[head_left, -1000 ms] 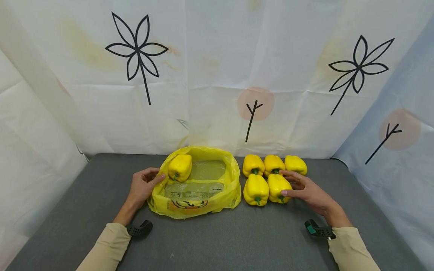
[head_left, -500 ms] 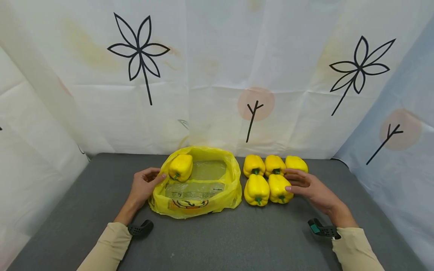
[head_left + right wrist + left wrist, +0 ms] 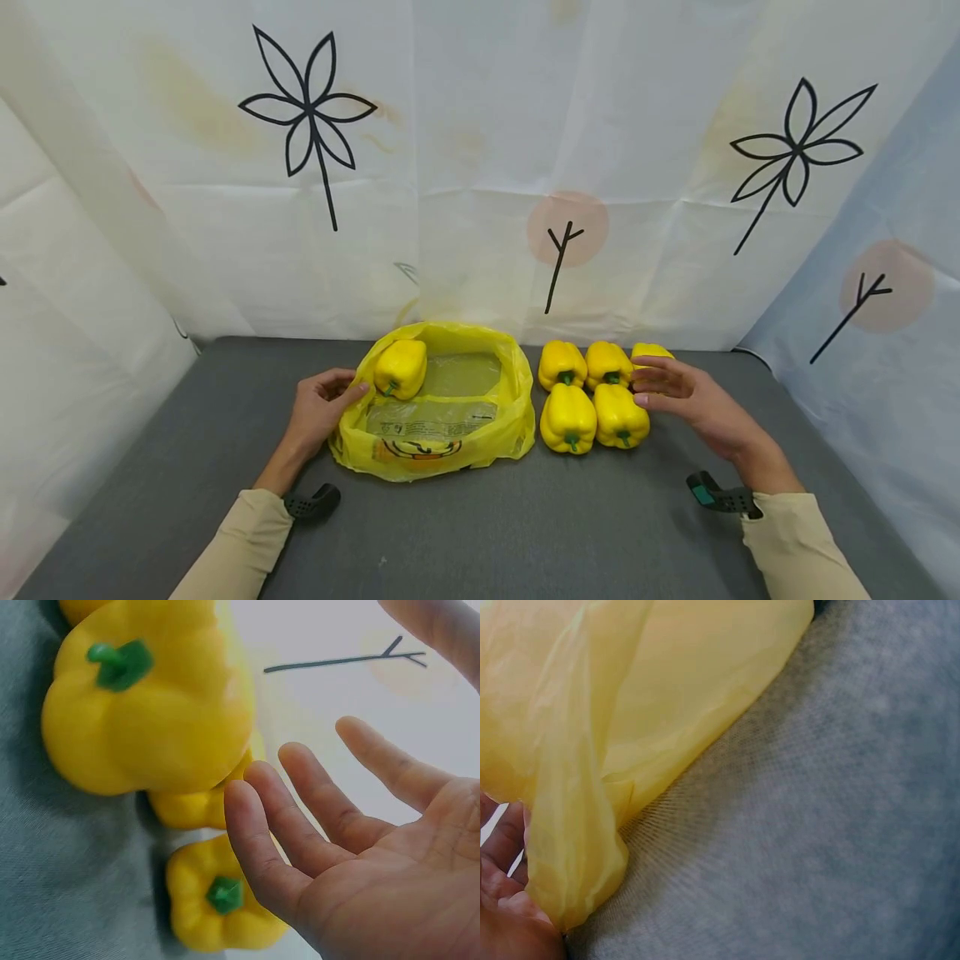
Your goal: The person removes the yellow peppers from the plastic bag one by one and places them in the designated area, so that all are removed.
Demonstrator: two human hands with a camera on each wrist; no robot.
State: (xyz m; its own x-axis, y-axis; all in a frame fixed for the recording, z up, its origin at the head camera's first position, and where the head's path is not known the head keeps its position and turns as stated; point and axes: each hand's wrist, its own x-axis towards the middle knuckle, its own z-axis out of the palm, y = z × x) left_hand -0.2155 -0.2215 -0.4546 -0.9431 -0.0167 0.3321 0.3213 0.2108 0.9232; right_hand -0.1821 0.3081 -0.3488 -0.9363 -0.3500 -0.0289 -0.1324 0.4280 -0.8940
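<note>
A yellow plastic bag (image 3: pixel 491 450) stands with its mouth held wide. One yellow bell pepper (image 3: pixel 401 369) lies inside it, at the left. My left hand (image 3: pixel 318 408) pinches the bag's left rim between thumb and fingers; in the left wrist view, a fold of bag (image 3: pixel 577 825) hides part of that hand. To the right of the bag, several yellow bell peppers (image 3: pixel 567 419) with green stems sit in two rows. My right hand (image 3: pixel 693 404) hovers at their right end, fingers spread and holding nothing. It partly covers the back right pepper (image 3: pixel 651 350).
The grey table (image 3: pixel 510 533) carries everything. A white cloth wall (image 3: pixel 465 250) with plant drawings rises right behind the bag and peppers. More cloth hangs at the left and right sides.
My right hand has drawn away from the front right pepper, up and to the right, its fingers spreading. The peppers and my left hand on the bag stay where they were.
</note>
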